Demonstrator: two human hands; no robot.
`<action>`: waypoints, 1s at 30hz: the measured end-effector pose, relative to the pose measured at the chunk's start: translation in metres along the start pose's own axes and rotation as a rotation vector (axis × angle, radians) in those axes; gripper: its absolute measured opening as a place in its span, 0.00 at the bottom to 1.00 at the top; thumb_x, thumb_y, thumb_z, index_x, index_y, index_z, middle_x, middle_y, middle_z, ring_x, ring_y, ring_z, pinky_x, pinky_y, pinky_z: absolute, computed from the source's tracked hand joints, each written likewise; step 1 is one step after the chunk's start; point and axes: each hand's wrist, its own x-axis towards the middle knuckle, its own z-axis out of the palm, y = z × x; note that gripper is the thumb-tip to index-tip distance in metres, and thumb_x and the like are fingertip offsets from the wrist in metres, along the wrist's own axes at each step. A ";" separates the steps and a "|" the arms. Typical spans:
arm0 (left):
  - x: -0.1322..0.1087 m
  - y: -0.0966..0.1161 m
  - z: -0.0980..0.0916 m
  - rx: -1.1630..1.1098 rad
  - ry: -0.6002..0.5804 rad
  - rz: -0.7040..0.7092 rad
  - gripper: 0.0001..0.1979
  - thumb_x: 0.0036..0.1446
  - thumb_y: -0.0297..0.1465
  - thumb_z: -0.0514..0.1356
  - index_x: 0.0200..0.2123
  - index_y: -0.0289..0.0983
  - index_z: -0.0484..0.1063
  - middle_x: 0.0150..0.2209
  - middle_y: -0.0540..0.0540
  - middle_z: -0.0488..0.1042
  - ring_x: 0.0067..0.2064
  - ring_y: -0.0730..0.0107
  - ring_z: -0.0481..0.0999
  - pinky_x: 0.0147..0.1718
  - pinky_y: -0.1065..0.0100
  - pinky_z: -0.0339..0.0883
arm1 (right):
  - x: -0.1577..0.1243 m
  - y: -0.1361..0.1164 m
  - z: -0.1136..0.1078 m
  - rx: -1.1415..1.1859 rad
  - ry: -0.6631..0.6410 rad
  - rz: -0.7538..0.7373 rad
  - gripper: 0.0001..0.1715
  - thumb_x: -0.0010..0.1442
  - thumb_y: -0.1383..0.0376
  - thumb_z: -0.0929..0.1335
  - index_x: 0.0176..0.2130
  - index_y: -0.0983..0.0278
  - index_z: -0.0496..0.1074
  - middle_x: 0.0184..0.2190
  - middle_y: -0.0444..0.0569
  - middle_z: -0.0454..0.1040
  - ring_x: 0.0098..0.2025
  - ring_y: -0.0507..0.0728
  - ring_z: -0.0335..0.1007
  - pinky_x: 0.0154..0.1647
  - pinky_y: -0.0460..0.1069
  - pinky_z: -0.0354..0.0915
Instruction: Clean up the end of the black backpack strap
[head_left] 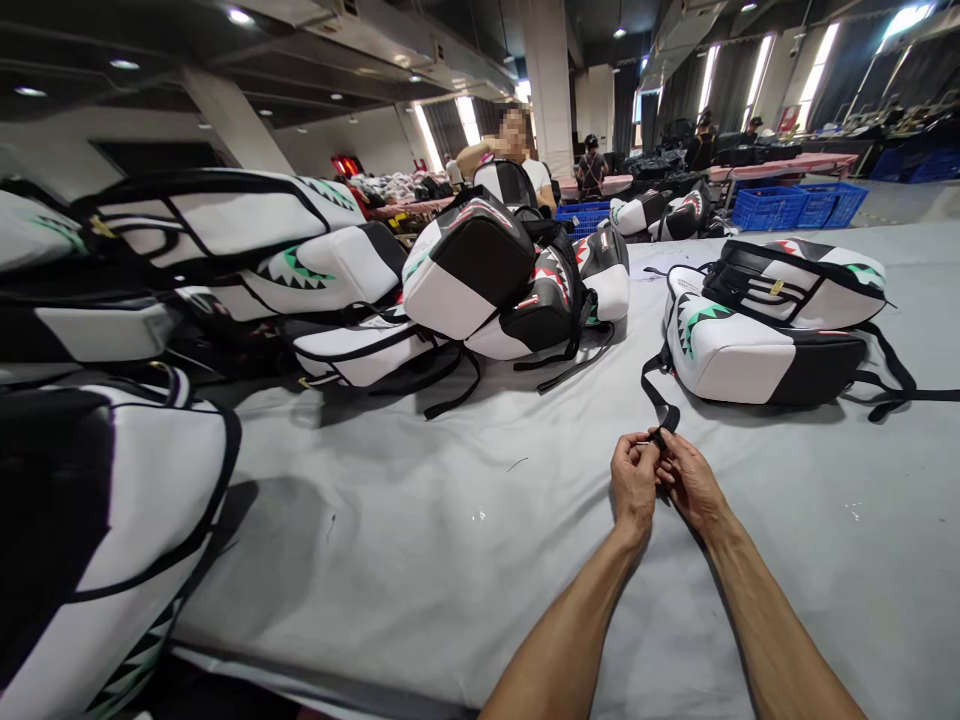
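At lower centre of the frame, the left hand (pixel 634 478) and right hand (pixel 690 483) pinch together the end of a thin black webbing strap (pixel 652 398) from a white-and-black shark-mouth backpack (pixel 731 362)

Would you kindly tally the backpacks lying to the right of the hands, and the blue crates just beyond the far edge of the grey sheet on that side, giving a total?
White-and-black backpacks: 2
Blue plastic crates: 2
Total: 4

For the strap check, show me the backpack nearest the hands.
The lower white-and-black shark-face backpack in the right-hand pair: its black strap reaches the left hand and right hand; the others lie farther off.
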 end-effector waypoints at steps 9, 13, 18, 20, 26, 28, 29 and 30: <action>0.002 -0.002 0.000 -0.012 0.005 -0.011 0.28 0.57 0.52 0.76 0.45 0.37 0.76 0.32 0.48 0.80 0.28 0.71 0.78 0.27 0.71 0.69 | -0.001 -0.001 0.000 0.023 0.002 0.019 0.37 0.45 0.47 0.91 0.43 0.65 0.83 0.25 0.36 0.65 0.23 0.45 0.55 0.20 0.40 0.60; 0.003 -0.005 -0.001 0.014 0.001 -0.001 0.28 0.58 0.53 0.75 0.46 0.36 0.76 0.33 0.48 0.80 0.28 0.72 0.78 0.27 0.71 0.69 | -0.002 -0.002 0.001 0.040 0.004 0.019 0.37 0.43 0.47 0.91 0.42 0.65 0.82 0.26 0.36 0.66 0.23 0.44 0.55 0.20 0.40 0.59; 0.006 -0.009 -0.001 0.052 0.015 0.024 0.29 0.59 0.53 0.74 0.50 0.37 0.75 0.32 0.50 0.80 0.27 0.72 0.77 0.27 0.71 0.70 | -0.002 -0.002 0.003 0.047 -0.001 -0.004 0.36 0.44 0.49 0.91 0.42 0.64 0.81 0.26 0.36 0.67 0.22 0.44 0.56 0.20 0.40 0.58; 0.007 -0.010 -0.002 0.071 0.009 0.025 0.28 0.60 0.53 0.73 0.50 0.37 0.76 0.33 0.49 0.80 0.28 0.71 0.78 0.26 0.71 0.70 | -0.001 -0.002 0.004 0.040 0.010 -0.008 0.36 0.45 0.49 0.90 0.44 0.63 0.81 0.25 0.35 0.67 0.21 0.45 0.55 0.19 0.41 0.57; 0.011 -0.011 -0.002 0.088 0.002 0.058 0.27 0.58 0.51 0.74 0.49 0.37 0.77 0.35 0.47 0.81 0.29 0.70 0.79 0.27 0.70 0.71 | 0.004 -0.002 0.004 0.022 -0.015 -0.028 0.39 0.45 0.44 0.89 0.46 0.61 0.80 0.21 0.31 0.60 0.19 0.45 0.49 0.18 0.40 0.54; 0.012 -0.011 -0.002 0.100 0.015 0.072 0.26 0.57 0.51 0.74 0.48 0.38 0.77 0.35 0.47 0.81 0.29 0.70 0.78 0.27 0.70 0.72 | 0.006 -0.001 0.004 0.020 -0.023 -0.042 0.39 0.45 0.43 0.89 0.46 0.61 0.80 0.21 0.32 0.62 0.19 0.45 0.50 0.18 0.41 0.52; 0.013 -0.010 -0.002 0.109 0.016 0.077 0.26 0.56 0.50 0.74 0.48 0.38 0.77 0.36 0.47 0.81 0.30 0.70 0.79 0.28 0.70 0.72 | 0.007 -0.001 0.004 0.022 -0.025 -0.046 0.39 0.44 0.43 0.89 0.45 0.62 0.80 0.22 0.33 0.63 0.19 0.45 0.50 0.18 0.41 0.52; 0.013 -0.010 -0.002 0.118 0.016 0.083 0.26 0.56 0.50 0.75 0.48 0.38 0.77 0.36 0.47 0.81 0.30 0.69 0.79 0.28 0.70 0.72 | 0.008 -0.001 0.003 0.023 -0.026 -0.048 0.39 0.44 0.44 0.89 0.45 0.62 0.80 0.22 0.34 0.65 0.20 0.45 0.51 0.18 0.42 0.52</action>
